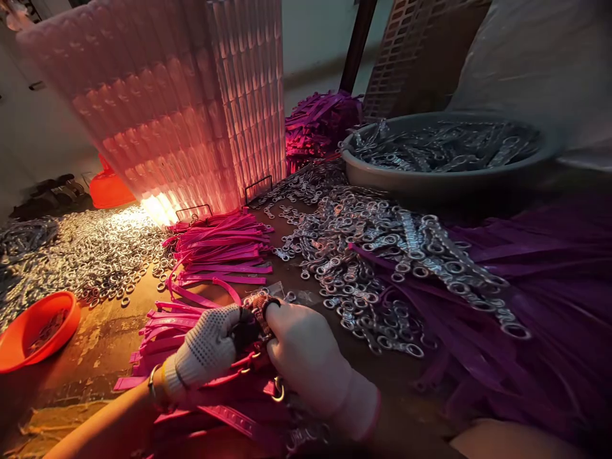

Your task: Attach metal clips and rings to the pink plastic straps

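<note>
We judge a fine 2-handed step in hand, the dotted white-gloved left hand [208, 344] and white-gloved right hand [306, 347] meeting above flat, leather-like magenta straps [162, 331], fingers pressed together on what we cannot tell, the next move likely needing steady grip.

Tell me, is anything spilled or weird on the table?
Yes, a bit. Metal pieces lie in a loose heap in front of the gray tub, as if spilled, though they may belong there. Near the orange bowl, the table has pale, scratched-looking patches, so it seems worn.
</note>
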`<control>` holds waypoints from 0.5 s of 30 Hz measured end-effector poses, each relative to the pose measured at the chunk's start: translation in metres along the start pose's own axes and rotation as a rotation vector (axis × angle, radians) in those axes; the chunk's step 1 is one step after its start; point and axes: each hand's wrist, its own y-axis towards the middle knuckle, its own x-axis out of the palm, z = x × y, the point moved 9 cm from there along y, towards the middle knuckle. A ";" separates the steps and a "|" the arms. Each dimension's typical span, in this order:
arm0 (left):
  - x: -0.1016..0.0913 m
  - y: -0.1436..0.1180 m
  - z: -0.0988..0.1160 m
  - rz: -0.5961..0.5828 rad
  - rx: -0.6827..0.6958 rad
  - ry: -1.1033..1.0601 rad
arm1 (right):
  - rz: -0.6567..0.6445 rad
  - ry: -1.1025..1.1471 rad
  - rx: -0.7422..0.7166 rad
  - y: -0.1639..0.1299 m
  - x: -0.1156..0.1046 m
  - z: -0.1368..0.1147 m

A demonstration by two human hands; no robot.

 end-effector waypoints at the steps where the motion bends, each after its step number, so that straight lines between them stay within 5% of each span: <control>1: 0.001 0.000 -0.006 -0.018 -0.046 -0.035 | 0.001 0.009 -0.016 0.000 -0.001 -0.001; 5: -0.002 -0.002 -0.030 -0.011 -0.200 -0.236 | -0.084 0.020 -0.142 0.001 -0.002 -0.013; 15: 0.006 -0.002 -0.026 -0.117 -0.136 -0.123 | -0.068 -0.158 -0.300 -0.003 0.028 -0.024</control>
